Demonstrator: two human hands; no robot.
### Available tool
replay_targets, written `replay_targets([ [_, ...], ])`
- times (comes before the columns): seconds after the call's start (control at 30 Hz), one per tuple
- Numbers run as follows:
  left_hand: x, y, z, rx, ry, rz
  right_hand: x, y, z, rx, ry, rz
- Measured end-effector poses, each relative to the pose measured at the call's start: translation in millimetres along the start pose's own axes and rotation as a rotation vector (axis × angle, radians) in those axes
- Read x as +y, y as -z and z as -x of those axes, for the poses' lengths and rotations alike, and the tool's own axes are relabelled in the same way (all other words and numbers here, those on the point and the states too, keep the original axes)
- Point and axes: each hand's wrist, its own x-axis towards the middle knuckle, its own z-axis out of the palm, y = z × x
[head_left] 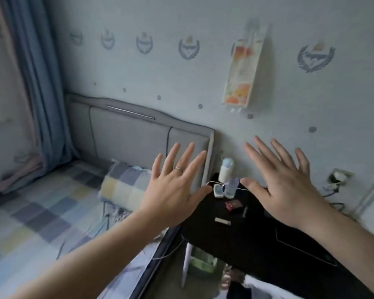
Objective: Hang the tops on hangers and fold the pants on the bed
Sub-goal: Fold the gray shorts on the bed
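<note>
My left hand (174, 186) is raised in front of me with its fingers spread and nothing in it; a ring sits on one finger. My right hand (283, 186) is held up beside it, also spread wide and holding nothing. Both hover over a black bedside surface (235, 236). The bed (37, 223), with a blue, grey and yellow checked sheet, lies at the lower left. No tops, pants or hangers show in this view.
A checked pillow (123, 186) leans on the grey padded headboard (127, 134). Small bottles (227, 169), a white device with a cord and small packets sit on the black surface. Blue curtains (37, 83) hang at left. A wall socket (338, 178) is at right.
</note>
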Motion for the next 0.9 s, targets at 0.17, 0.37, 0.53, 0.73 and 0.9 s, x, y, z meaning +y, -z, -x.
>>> replay_targets([
  [0.17, -103, -20, 86, -0.162, 0.295, 0.026, -90, -84, -35, -0.143, 0.167, -0.110],
  [0.37, -194, -60, 158, -0.306, 0.560, 0.063, -164, -202, -81, -0.329, 0.290, -0.199],
  [0.53, -270, -115, 178, -0.388, 0.748, 0.093, -205, -319, -138, -0.509, 0.307, -0.247],
  [0.73, -353, -198, 177, -0.548, 0.972, 0.203, -236, -452, -197, -0.790, 0.223, -0.281],
  [0.9, -403, -291, 189, -0.712, 1.091, 0.295, -252, -570, -223, -0.996, 0.156, -0.275],
])
